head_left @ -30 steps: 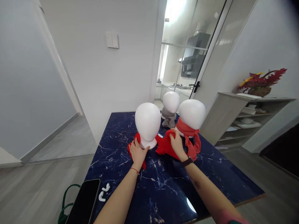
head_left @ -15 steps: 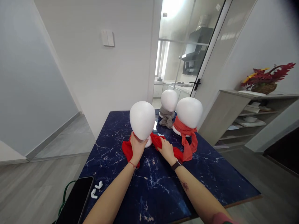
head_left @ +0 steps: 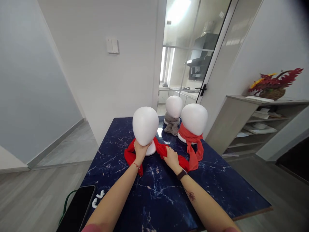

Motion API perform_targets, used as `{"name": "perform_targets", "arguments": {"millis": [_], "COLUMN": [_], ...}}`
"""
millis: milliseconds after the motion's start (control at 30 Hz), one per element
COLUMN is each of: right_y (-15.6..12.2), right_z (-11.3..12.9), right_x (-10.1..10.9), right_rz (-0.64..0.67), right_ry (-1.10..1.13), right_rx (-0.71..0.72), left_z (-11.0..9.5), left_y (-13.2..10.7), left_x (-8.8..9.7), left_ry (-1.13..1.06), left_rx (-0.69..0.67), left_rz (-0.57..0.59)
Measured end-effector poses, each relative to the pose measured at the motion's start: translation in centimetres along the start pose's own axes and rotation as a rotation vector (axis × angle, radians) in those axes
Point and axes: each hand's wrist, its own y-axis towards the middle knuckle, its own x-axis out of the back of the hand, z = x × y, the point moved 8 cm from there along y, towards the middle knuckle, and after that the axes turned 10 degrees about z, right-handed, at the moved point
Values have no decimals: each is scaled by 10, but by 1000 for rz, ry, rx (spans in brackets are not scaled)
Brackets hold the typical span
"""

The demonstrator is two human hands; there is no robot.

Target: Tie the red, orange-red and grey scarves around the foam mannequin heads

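A black-screened smartphone (head_left: 77, 209) lies at the near left edge of the dark blue marbled counter (head_left: 156, 199), a green cord (head_left: 65, 206) looping out beside it. Two white wireless earbuds (head_left: 98, 198) lie just beside the phone, near the left forearm. Farther in, the right hand (head_left: 172, 159), a dark watch on its wrist, is curled over a bunched length of the red scarf (head_left: 130, 155), gripping it. The left hand (head_left: 140, 150), with a red bracelet, is closed about the neck of the nearest white mannequin head (head_left: 145, 125), under the chin; its fingertips are hidden. The scarf passes behind that upright head's neck, one end lying on the counter at the left, the other running right under the right hand. Beyond to the right stands a second mannequin head (head_left: 194, 118) with a knotted coral scarf (head_left: 189, 137); farther back, a third mannequin head (head_left: 174, 106) wears a grey scarf (head_left: 172, 125).
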Motion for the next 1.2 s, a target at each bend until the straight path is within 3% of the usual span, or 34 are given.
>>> {"name": "perform_targets", "arguments": {"millis": [67, 167, 300, 400, 500, 567, 700, 767, 933, 1100, 1200], "right_y": [1, -2, -21, -34, -40, -31, -11, -9, 9, 50, 64], "right_z": [-9, -32, -64, -80, -78, -57, 16, 39, 49, 51, 63], "right_x": [7, 31, 66, 75, 75, 71, 42, 24, -6, -22, -31], "right_rz": [-87, -362, -741, -879, -908, -784, -298, -128, 101, 290, 395], "right_ry": [189, 507, 653, 674, 665, 648, 458, 285, 52, 121, 150], "right_rx": [-23, -51, -86, -214, -290, -170, 223, 285, 246, 242, 284], "left_z": [-7, -21, -40, -50, -50, -43, -22, -12, 12, 37, 50], "left_y": [3, 9, 20, 28, 36, 40, 44, 46, 59, 91, 111], "left_x": [5, 24, 69, 111, 149, 167, 184, 187, 192, 188, 183], "left_ry": [-85, -229, -352, -388, -365, -326, -249, -216, -93, 74, 222], "left_rx": [-13, -18, 22, 30, 14, 20, 49, 46, 44, 20, 42], "left_rz": [17, 48, 88, 86, 34, -10, -104, -123, -111, -121, -213]}}
